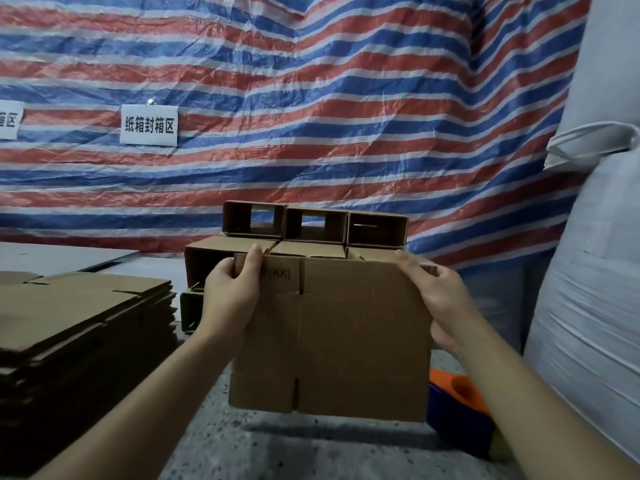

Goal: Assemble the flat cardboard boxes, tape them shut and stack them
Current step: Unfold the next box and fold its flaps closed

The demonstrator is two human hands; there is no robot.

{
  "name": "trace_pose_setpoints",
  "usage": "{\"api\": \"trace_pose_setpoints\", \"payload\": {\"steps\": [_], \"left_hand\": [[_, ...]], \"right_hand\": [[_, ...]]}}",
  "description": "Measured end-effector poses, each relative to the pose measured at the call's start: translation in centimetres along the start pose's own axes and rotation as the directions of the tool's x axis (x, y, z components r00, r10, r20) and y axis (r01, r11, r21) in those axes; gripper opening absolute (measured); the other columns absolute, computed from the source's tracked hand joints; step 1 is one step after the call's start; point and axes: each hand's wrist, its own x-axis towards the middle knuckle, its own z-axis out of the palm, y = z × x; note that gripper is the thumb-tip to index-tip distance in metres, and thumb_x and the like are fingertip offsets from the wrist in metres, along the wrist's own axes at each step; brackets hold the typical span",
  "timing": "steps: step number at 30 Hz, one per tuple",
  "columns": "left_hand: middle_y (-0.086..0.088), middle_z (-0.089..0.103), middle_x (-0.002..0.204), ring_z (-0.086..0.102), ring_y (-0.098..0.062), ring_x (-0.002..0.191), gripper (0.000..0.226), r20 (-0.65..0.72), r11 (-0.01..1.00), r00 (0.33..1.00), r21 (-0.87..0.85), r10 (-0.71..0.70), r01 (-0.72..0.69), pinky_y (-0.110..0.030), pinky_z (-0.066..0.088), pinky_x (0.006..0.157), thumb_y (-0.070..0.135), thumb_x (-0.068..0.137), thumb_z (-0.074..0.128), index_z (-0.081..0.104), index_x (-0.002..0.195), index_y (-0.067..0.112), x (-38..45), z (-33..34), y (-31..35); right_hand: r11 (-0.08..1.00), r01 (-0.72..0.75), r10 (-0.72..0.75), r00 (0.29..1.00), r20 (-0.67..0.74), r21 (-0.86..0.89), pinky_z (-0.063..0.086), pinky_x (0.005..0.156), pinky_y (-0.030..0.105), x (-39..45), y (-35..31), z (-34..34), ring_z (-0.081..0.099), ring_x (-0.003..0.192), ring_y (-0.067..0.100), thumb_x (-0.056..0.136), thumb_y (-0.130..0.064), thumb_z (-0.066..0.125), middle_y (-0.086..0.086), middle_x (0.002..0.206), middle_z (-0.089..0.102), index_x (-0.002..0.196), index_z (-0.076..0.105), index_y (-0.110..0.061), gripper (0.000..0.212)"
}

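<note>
Head view, one item in hand: flat cardboard box (332, 337), held upright in front of you, just before the stacked boxes (311, 237).

Left hand (232, 296): grip closed on the box's upper left edge, thumb on the near face, fingers curled behind the panel. Right hand (436, 299): grip closed on the upper right edge, thumb along the top, fingers wrapped behind. Holding both upper corners this way looks meant to let you push the edges toward each other and pop the flat sleeve open into a tube; that step is judged not yet done, since the panel shows as one flat face.

Appearance of the held box: plain brown corrugated board, printed "(KK)" near the top left, a vertical crease left of centre, short flap slits at top and bottom, flaps unfolded, no tape visible.

Behind the held box: assembled boxes in two tiers, open ends facing you. Left of it: pile of flat blanks (79, 317), your supply, within easy reach. Lower right of it: orange and blue object (460, 400), partly hidden, possibly a tape dispenser; you cannot be sure. Far behind: striped tarpaulin (311, 98) with a white sign (149, 125).
</note>
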Motion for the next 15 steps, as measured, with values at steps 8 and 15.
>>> {"api": "trace_pose_setpoints", "payload": {"steps": [8, 15], "left_hand": [[0.001, 0.064, 0.08, 0.061, -0.015, 0.081, 0.031, -0.027, 1.0, 0.999, 0.012, 0.022, -0.022, -0.031, 0.043, 0.066, 0.05, 0.096, 0.053, 0.062, 0.089, 0.022, 0.8, 0.2, -1.5], [-0.006, 0.067, 0.091, 0.064, -0.026, 0.095, 0.034, -0.044, 0.992, 0.992, 0.045, -0.118, 0.12, -0.048, 0.052, 0.087, 0.053, 0.096, 0.051, 0.062, 0.096, 0.021, 0.8, -0.2, -3.2]], "right_hand": [[0.998, -0.048, 0.054, 0.991, 0.123, -0.049, 0.059, 0.064, 0.033, 1.4, 2.9, -0.3, 0.075, 0.084, 0.024, 0.073, -0.062, 0.071, 0.012, 0.094, 0.076, 0.095, 0.077, -0.012, 0.055], [0.993, -0.094, 0.105, 0.981, 0.161, -0.072, 0.055, 0.07, 0.032, 1.8, 4.5, 0.5, 0.076, 0.083, 0.019, 0.092, -0.051, 0.064, 0.005, 0.09, 0.078, 0.081, 0.081, -0.025, 0.033]]}}
